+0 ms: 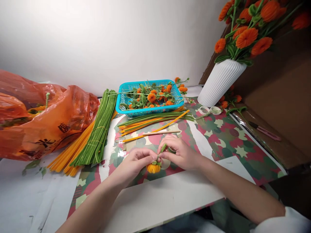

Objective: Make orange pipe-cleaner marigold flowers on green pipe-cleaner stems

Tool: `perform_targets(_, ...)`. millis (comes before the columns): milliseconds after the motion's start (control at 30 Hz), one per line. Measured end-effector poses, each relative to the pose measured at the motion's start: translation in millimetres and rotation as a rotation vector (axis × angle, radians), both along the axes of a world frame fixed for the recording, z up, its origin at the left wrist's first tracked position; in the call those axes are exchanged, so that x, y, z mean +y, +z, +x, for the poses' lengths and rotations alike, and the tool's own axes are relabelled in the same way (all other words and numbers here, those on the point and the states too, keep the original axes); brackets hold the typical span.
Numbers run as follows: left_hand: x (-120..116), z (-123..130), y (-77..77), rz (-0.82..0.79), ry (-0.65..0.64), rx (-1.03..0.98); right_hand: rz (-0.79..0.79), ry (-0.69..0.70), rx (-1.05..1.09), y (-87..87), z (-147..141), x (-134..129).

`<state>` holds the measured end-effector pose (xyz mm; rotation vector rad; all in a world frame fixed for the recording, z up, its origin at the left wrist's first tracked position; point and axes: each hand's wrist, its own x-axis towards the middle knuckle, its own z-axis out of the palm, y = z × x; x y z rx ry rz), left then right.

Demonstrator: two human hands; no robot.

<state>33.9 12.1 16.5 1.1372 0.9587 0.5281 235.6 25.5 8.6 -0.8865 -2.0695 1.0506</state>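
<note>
Between my hands hangs a small yellow pipe-cleaner flower (154, 168), its bloom pointing down and its green stem up. My left hand (142, 159) pinches it just above the bloom, by the green base. The fingers of my right hand (178, 151) are closed on the green pipe-cleaner stem (163, 148), which shows a bent loop at its top. Fingertips of both hands nearly meet there and hide part of the stem. Just beyond my hands lies a thin wooden stick (161, 132), with a loose yellow pipe cleaner (170, 123) across it.
A blue basket (150, 111) holds orange flowers and green pieces. Green pipe cleaners (97, 136) and yellow ones (70, 149) lie bundled beside an orange plastic bag (53, 123). At right stand a white vase (221, 82), tape rolls (204, 110) and a pink-handled cutter (268, 132).
</note>
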Motion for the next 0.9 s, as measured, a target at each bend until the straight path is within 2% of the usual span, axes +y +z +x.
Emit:
perform_targets(67,-3,3,2.8,0.319,0.098,0.18,-0.007,-0.072,-0.04,1.2,-2,0)
perform_targets(133,-5,6,4.3,0.629,0.136,0.339,-0.011,-0.127,-0.085,2.7,-4,-2)
perform_targets(200,-6,8,4.1,0.834,0.118,0.423,-0.025,-0.152,-0.126,4.0,-6,-3)
perform_targets(233,-6,8,3.8,0.869,0.099,0.431,-0.034,-0.157,-0.136,4.7,-7,-4)
perform_targets(267,-6,7,3.5,0.854,0.082,0.417,-0.038,-0.156,-0.136,5.3,-7,-4)
perform_targets(333,-5,5,2.9,0.672,0.044,0.335,-0.03,-0.124,-0.107,6.3,-6,-4)
perform_targets(467,-2,-1,-1.3,0.047,-0.03,-0.025,-0.006,0.055,-0.004,5.0,1,-1)
perform_targets(533,-2,-3,-4.6,-0.187,-0.058,-0.168,-0.007,0.108,0.033,2.5,4,0)
perform_targets(600,-2,-3,-6.3,-0.295,-0.073,-0.222,-0.01,0.111,0.039,0.2,5,1)
perform_targets(633,-2,-2,-6.1,-0.281,-0.064,-0.209,-0.009,0.099,0.03,-0.5,5,2)
perform_targets(700,-3,0,-3.9,-0.084,-0.027,-0.086,-0.005,0.046,-0.009,-0.2,4,2)
perform_targets(833,-6,5,0.4,0.659,0.074,0.316,-0.009,-0.094,-0.117,4.0,-2,1)
perform_targets(900,-8,6,0.0,0.903,0.108,0.433,-0.037,-0.139,-0.157,5.6,-5,-1)
